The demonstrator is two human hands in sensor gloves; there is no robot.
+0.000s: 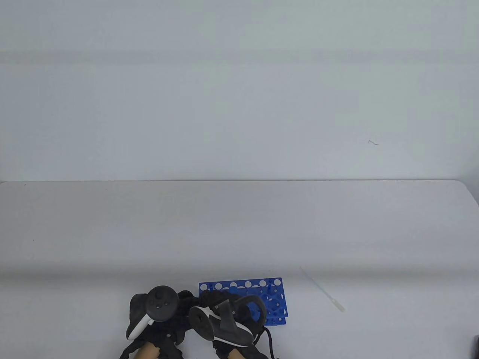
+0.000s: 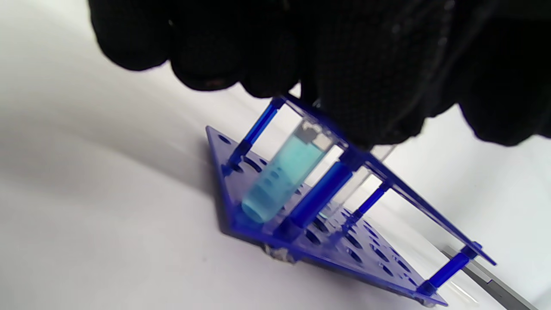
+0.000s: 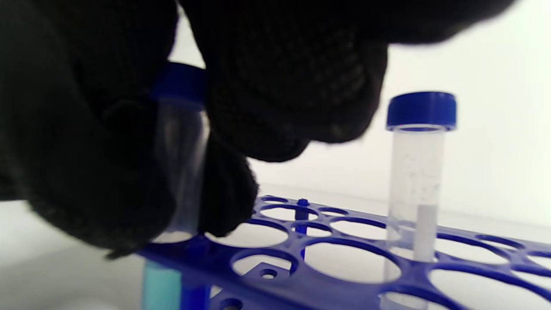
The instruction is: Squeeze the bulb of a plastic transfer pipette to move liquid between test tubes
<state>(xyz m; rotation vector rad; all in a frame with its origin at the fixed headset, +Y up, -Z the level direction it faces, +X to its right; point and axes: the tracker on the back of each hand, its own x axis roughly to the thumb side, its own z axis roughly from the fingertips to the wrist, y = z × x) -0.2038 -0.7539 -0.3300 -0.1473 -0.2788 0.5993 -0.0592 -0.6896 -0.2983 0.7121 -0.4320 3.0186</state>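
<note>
A blue test tube rack (image 1: 275, 299) stands near the table's front edge. My left hand (image 1: 185, 301) and right hand (image 1: 239, 304) meet over its left end. In the right wrist view my right hand (image 3: 202, 172) grips a blue-capped tube (image 3: 181, 163) that stands in the rack (image 3: 344, 262). The left wrist view shows this tube (image 2: 280, 181) with pale blue liquid, and my left hand (image 2: 258, 82) lies on the rack's top plate (image 2: 430, 206) beside it. A second capped tube (image 3: 416, 172) stands empty to the right. The clear plastic pipette (image 1: 322, 290) lies on the table right of the rack, untouched.
The white table (image 1: 112, 232) runs back to a pale wall. A dark object (image 1: 475, 346) shows at the bottom right corner. A black cable (image 1: 270, 342) trails from my right hand toward the front edge.
</note>
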